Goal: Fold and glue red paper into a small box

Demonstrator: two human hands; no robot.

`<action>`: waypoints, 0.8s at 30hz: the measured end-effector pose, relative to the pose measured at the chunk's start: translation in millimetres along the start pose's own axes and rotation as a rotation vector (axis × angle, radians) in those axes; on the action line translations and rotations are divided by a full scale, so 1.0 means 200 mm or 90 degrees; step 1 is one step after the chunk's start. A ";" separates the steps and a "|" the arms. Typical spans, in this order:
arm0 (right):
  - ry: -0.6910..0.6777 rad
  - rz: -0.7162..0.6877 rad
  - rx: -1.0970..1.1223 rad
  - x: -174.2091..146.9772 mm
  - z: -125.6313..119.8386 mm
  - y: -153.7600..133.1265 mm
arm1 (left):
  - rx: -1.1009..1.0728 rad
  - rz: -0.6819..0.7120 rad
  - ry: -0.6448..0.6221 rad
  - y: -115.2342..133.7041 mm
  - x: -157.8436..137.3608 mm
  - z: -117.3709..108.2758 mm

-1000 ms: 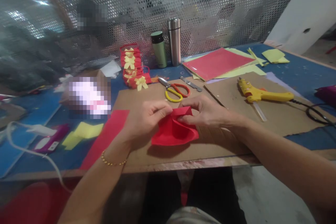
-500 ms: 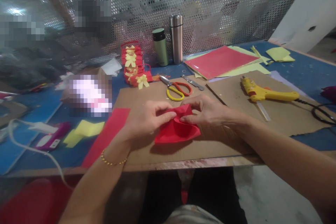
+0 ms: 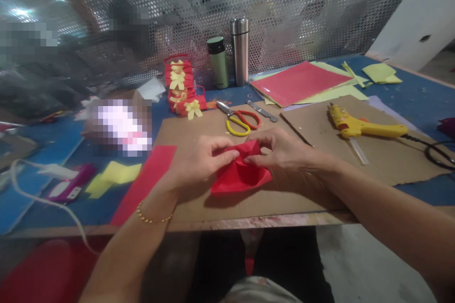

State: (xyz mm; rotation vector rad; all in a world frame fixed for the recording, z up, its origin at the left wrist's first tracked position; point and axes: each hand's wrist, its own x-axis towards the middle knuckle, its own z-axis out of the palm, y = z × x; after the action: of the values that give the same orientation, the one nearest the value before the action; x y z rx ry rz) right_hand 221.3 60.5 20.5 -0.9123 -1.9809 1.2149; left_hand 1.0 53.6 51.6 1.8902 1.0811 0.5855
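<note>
Between my two hands is a folded piece of red paper (image 3: pixel 241 180), held just over the brown cardboard (image 3: pixel 199 208). My left hand (image 3: pixel 209 158) pinches its left side, thumb on top. On the right side, my right hand (image 3: pixel 279 149) grips the paper with thumb and fingers closed. The far fingers of both hands are partly hidden behind it. Just beyond the hands lie scissors (image 3: pixel 238 120) with one yellow and one orange handle, and a metal blade tool (image 3: pixel 262 111). A flat red sheet (image 3: pixel 149 180) lies beside my left forearm.
A yellow glue gun (image 3: pixel 369 128) with its cord rests on cardboard at right. Small red paper bags with yellow bows (image 3: pixel 181 87), a green tumbler (image 3: pixel 217 64) and a steel flask (image 3: pixel 240 52) stand at the back. Red and yellow sheets (image 3: pixel 302 83), yellow scraps (image 3: pixel 113 177) and a purple-white power strip (image 3: pixel 71 184) lie around.
Both hands keep their hold on the red paper, nearly still. The whole view has shifted very slightly.
</note>
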 end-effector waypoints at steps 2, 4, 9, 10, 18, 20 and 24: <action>0.004 -0.004 -0.005 0.00 0.00 0.01 | -0.007 -0.006 0.002 0.00 0.00 0.00; 0.003 -0.010 -0.011 0.00 -0.01 0.00 | -0.008 -0.011 -0.003 0.00 0.00 0.00; -0.006 0.016 -0.025 -0.01 0.01 -0.03 | 0.028 -0.017 -0.022 0.00 0.01 -0.01; -0.004 0.025 -0.033 -0.01 0.02 -0.03 | 0.039 -0.019 -0.028 0.00 0.01 -0.01; -0.007 -0.001 -0.036 -0.03 -0.05 -0.08 | 0.027 -0.031 -0.008 0.01 -0.03 -0.04; -0.019 -0.009 -0.018 -0.04 -0.12 -0.09 | 0.017 -0.008 0.019 0.03 -0.05 -0.05; -0.074 -0.016 -0.021 -0.05 -0.22 -0.10 | 0.049 0.045 0.076 0.07 -0.07 -0.07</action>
State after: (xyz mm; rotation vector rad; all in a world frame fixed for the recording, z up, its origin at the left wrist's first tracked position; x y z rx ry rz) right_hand 256.8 66.4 52.8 -0.8485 -2.1028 1.2492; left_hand -9.8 44.7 72.1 1.9878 1.1313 0.7145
